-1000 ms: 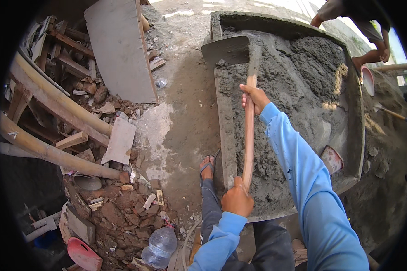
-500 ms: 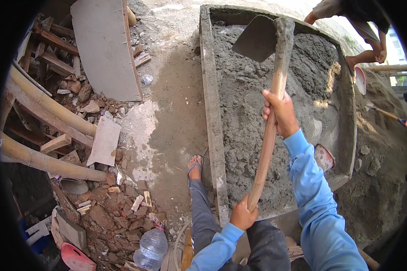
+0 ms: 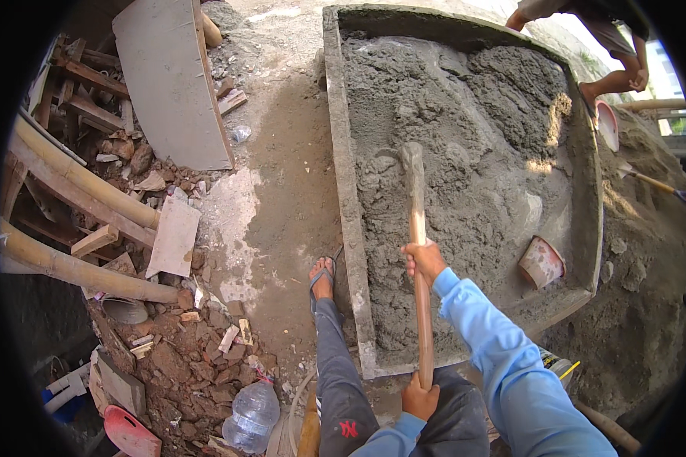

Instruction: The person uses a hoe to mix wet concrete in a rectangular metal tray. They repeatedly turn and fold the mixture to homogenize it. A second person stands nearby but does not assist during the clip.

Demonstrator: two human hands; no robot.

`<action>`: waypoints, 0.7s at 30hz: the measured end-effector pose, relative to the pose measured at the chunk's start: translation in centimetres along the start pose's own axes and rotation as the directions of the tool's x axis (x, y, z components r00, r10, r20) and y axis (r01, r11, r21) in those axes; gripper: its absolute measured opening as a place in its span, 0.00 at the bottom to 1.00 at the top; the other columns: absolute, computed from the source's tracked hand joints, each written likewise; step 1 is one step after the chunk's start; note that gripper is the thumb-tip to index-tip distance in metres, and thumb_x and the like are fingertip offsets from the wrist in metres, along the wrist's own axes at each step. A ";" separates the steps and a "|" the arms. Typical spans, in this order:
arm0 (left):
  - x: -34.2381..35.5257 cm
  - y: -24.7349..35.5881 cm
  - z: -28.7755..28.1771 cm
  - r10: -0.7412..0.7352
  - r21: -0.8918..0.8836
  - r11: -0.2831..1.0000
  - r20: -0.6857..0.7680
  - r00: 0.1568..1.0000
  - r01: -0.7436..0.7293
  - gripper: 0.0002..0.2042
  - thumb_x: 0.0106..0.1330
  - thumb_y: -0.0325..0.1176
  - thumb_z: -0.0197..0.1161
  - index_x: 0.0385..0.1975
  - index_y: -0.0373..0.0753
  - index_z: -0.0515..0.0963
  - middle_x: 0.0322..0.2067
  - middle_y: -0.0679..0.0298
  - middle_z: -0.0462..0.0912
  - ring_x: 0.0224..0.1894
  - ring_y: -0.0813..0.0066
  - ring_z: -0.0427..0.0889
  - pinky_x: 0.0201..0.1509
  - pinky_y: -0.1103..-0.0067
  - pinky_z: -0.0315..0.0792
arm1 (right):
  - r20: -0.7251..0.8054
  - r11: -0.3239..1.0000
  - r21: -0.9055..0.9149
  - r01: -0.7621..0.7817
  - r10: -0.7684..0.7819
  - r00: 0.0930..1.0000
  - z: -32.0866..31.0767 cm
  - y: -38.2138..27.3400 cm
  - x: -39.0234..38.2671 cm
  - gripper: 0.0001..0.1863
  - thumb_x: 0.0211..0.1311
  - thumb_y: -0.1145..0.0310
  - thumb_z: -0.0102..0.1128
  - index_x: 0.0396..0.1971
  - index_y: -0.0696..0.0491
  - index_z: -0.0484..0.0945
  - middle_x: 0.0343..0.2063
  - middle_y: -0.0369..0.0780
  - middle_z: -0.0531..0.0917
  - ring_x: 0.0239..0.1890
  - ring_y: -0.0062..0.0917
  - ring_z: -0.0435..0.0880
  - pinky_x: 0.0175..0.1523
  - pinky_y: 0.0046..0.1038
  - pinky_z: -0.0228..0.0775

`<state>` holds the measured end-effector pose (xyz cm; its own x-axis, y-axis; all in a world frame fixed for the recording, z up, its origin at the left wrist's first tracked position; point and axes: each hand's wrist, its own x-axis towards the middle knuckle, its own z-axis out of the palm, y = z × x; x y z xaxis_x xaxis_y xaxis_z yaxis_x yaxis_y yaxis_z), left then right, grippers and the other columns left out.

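Observation:
A hoe (image 3: 424,324) with a long wooden handle reaches away from me, its far end crusted with cement. Its blade is sunk in the wet grey mortar (image 3: 472,206) and mostly hidden. My right hand (image 3: 424,261) is wrapped round the middle of the handle. Close to my legs, my left hand (image 3: 420,397) grips the handle's near end. The mortar lies in a large shallow mixing trough (image 3: 346,190) with raised edges. A cement-smeared bucket (image 3: 543,263) lies tilted in the trough's near right part.
Left of me are brick rubble (image 3: 183,373), bamboo poles (image 3: 91,266), a grey board (image 3: 171,84) and a clear plastic jug (image 3: 253,415). A person (image 3: 621,65) is beyond the trough's far right corner. A shovel (image 3: 655,183) lies on the sand (image 3: 640,236) at right.
The hoe has swung down from its raised position, and its blade has gone into the mortar. Both hands have moved with the handle, the right one lower and to the left.

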<state>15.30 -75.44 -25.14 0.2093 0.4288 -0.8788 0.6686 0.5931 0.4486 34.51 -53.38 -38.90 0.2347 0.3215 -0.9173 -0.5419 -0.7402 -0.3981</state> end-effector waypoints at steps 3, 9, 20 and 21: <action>-5.2 -7.5 4.0 -0.446 0.300 0.881 0.265 0.855 0.367 0.28 0.51 0.43 0.69 0.53 0.38 0.75 0.40 0.49 0.84 0.46 0.48 0.81 0.52 0.62 0.75 | -0.092 0.995 0.073 -0.068 0.075 0.993 -3.8 8.2 -9.1 0.10 0.51 0.79 0.60 0.29 0.55 0.67 0.14 0.35 0.71 0.10 0.20 0.68 0.13 0.26 0.63; -0.5 -8.0 5.4 -0.290 0.213 0.951 0.346 0.892 0.226 0.24 0.52 0.43 0.72 0.49 0.39 0.78 0.40 0.51 0.84 0.45 0.51 0.82 0.51 0.62 0.75 | -0.081 0.977 0.088 0.194 -0.187 0.979 -6.9 2.8 -12.9 0.09 0.50 0.79 0.59 0.27 0.56 0.67 0.13 0.37 0.71 0.09 0.22 0.69 0.15 0.26 0.63; 20.1 17.1 -1.7 0.253 -0.573 0.811 0.156 0.955 -0.121 0.10 0.51 0.24 0.63 0.29 0.39 0.68 0.15 0.66 0.71 0.10 0.78 0.68 0.10 0.77 0.59 | -0.286 0.731 -0.672 0.119 -0.404 0.869 -1.7 -16.3 10.7 0.20 0.59 0.64 0.59 0.43 0.67 0.74 0.28 0.49 0.84 0.24 0.36 0.86 0.31 0.32 0.80; 18.1 15.4 -1.4 0.151 -0.544 0.839 0.190 0.970 -0.024 0.10 0.51 0.24 0.63 0.28 0.39 0.68 0.15 0.65 0.71 0.10 0.77 0.69 0.11 0.77 0.60 | -0.286 0.666 -0.746 0.030 -0.360 0.888 -1.8 -13.6 10.6 0.18 0.58 0.66 0.58 0.40 0.67 0.77 0.30 0.50 0.85 0.24 0.35 0.86 0.31 0.30 0.80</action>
<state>28.41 -57.61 -33.93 0.4397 0.3756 -0.8158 0.1675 0.8581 0.4854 45.79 -40.92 -43.19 0.6340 0.3833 -0.6716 0.2479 -0.9234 -0.2929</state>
